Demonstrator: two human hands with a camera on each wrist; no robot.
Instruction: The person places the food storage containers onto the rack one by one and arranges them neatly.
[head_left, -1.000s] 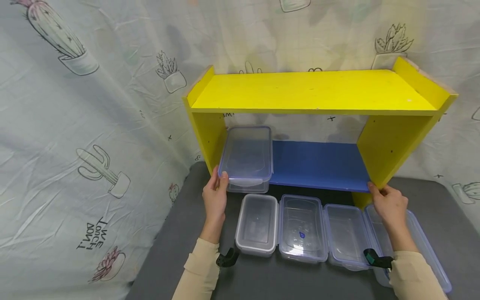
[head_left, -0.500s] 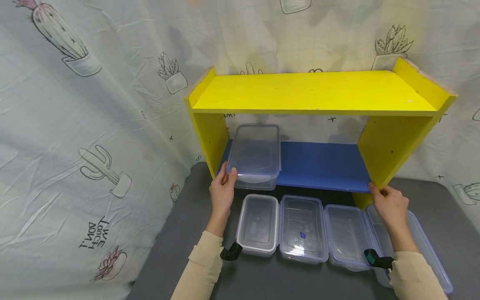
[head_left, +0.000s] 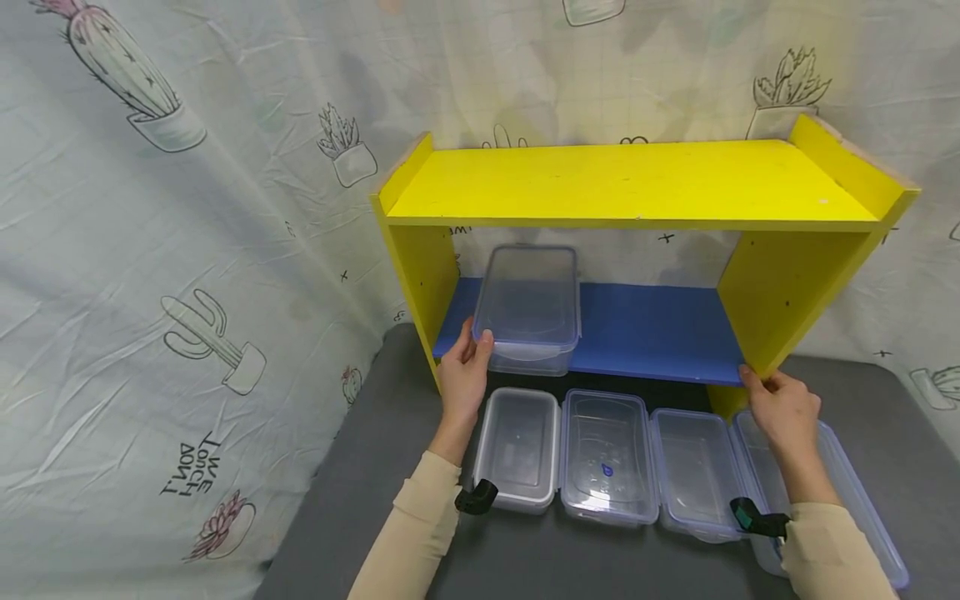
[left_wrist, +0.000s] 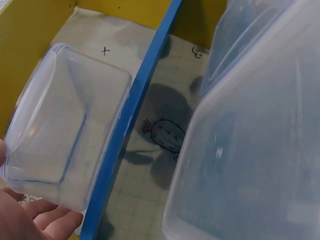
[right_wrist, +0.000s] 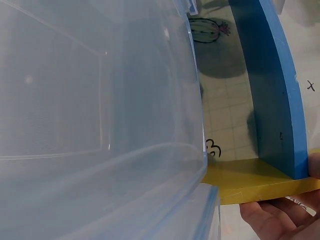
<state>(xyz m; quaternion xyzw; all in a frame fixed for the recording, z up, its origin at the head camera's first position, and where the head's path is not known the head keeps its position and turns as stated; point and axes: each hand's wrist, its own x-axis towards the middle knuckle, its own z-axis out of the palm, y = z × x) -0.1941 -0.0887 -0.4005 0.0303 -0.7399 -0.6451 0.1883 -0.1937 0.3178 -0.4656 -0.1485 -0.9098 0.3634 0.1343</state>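
A clear lidded food container [head_left: 528,296] with a blue-tinted rim is at the left part of the blue shelf [head_left: 652,329], its front end sticking out past the shelf edge. My left hand [head_left: 462,379] grips its front left corner, thumb on the lid edge. In the left wrist view the container [left_wrist: 70,125] is seen near the blue shelf edge [left_wrist: 135,105], with left-hand fingers [left_wrist: 57,222] beneath its corner. My right hand [head_left: 783,408] holds the yellow side panel [head_left: 795,283] where it meets the blue shelf; the right wrist view shows curled fingers [right_wrist: 270,217] at that panel.
Several lidded clear containers stand in a row on the grey table [head_left: 360,500] before the shelf unit, including a white-rimmed one [head_left: 517,450] and a blue-rimmed one [head_left: 609,454]. The yellow top board [head_left: 630,179] overhangs the blue shelf. Cactus-print cloth [head_left: 262,250] hangs behind and left.
My left hand has slid the food container to the right and slightly back along the blue shelf, away from the left panel. My right hand has stayed on the right panel.
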